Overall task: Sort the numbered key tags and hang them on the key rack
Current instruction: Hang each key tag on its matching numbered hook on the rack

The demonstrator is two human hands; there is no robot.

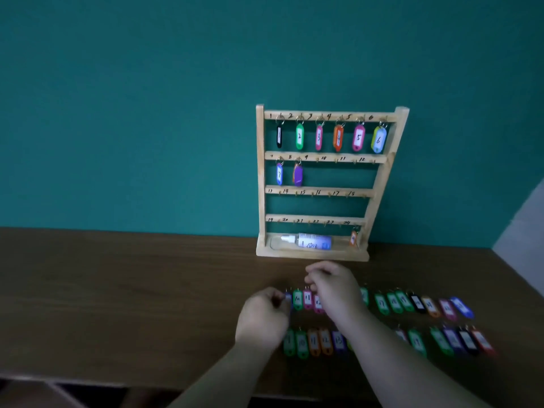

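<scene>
2 hands: left hand (263,316) pinches blue tag (288,298); right hand (332,285) curled (grip unclear).

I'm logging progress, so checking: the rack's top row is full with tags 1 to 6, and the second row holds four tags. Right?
Not quite. In the head view the top row of the key rack is full, tag 1 to tag 6, but the second row holds only two tags: a blue tag and a purple tag.
</scene>
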